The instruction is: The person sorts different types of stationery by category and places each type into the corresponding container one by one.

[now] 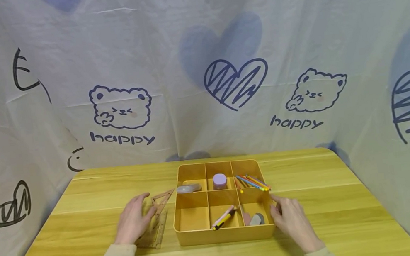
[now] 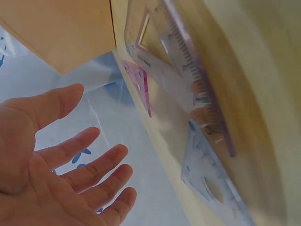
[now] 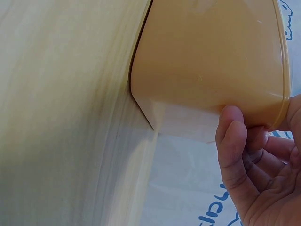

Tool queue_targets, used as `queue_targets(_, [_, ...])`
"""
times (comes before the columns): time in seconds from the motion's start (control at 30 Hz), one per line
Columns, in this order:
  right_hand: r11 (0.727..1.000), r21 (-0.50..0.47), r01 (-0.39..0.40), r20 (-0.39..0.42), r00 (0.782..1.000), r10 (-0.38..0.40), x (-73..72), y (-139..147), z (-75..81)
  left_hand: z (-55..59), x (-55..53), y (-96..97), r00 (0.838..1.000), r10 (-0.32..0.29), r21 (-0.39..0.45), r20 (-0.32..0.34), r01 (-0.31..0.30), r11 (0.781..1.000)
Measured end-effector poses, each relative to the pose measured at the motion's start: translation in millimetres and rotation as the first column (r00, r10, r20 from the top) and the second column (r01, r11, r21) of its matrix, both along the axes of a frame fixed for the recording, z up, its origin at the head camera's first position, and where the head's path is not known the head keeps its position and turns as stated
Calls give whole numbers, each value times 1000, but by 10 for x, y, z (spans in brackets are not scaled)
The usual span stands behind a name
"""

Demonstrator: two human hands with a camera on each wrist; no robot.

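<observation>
A yellow box with six compartments stands on the table. At its right side, my right hand holds the wall, thumb at the rim and curled fingers against the outside. To the left of the box, my left hand hovers over some clear set squares, fingers spread and holding nothing. The left wrist view shows a large purple-edged set square, a small pink triangle and a bluish clear one beside that hand.
The box's back compartments hold a greyish translucent item, a purple-lidded container and several coloured pens. In front lie a yellow-black pen, a pink pen and a grey eraser-like piece. Printed cloth hangs behind the table.
</observation>
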State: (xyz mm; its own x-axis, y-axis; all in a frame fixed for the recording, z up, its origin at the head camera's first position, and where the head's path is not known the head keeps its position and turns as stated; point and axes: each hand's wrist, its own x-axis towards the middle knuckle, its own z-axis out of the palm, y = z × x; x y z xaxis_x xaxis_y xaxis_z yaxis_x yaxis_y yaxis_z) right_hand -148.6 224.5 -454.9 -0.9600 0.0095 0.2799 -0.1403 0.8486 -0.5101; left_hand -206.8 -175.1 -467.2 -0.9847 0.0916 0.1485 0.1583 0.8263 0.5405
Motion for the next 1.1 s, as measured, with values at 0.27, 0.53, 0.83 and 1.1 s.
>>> queue_targets(0.27, [1000, 1, -3, -1, 1000, 3, 3, 7, 5, -44, -183, 99, 998, -49, -65, 30, 51, 997])
queue_targets(0.53, [1000, 9, -1, -3, 1000, 1, 6, 5, 1, -83, -295, 190, 992, -82, -68, 91, 89, 994])
queue_targets(0.83, [1000, 8, -1, -18, 1000, 1, 0, 3, -10, -167, -357, 260, 990, -132, -113, 59, 138, 984])
queue_targets(1.1, [1000, 4, -1, -7, 1000, 1, -1, 4, -11, -171, -350, 323, 993, -108, -172, -55, 97, 980])
